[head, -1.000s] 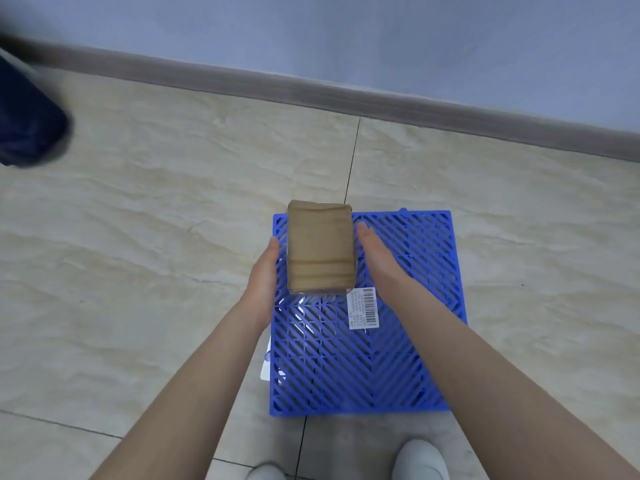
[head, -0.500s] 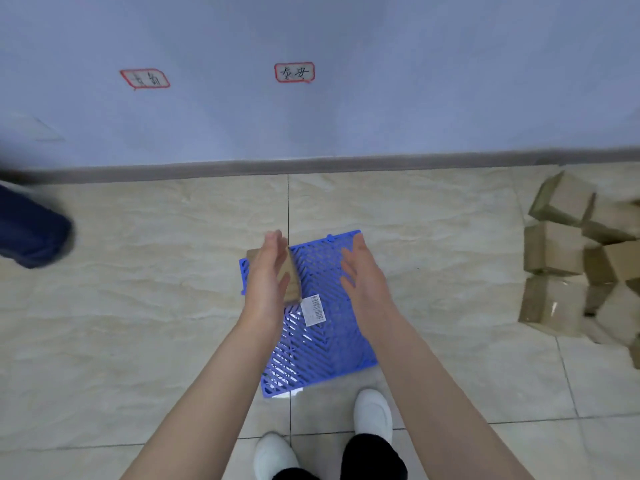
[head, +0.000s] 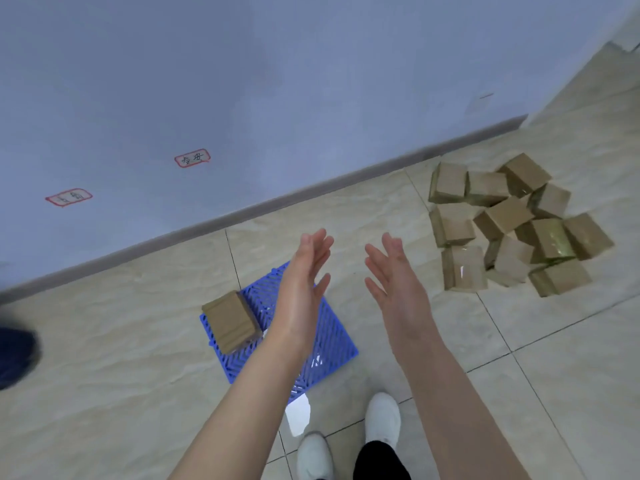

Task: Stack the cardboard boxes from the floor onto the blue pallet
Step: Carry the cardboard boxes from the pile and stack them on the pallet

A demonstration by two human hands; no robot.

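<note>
One brown cardboard box lies flat on the far left corner of the blue pallet, a slatted plastic grid on the tiled floor. My left hand hovers above the pallet, empty, palm facing right with fingers spread. My right hand is raised beside it, also empty, palm facing left. A heap of several cardboard boxes lies on the floor to the right, beyond my right hand. My left forearm hides the middle of the pallet.
A blue-grey wall with a dark skirting board runs behind the pallet. Two red-framed labels are stuck on the wall. A dark blue object sits at the left edge. My white shoes stand just behind the pallet.
Both hands let go of the box, which now rests on the pallet, and rose empty. The view swung right, bringing the heap of boxes fully into sight.
</note>
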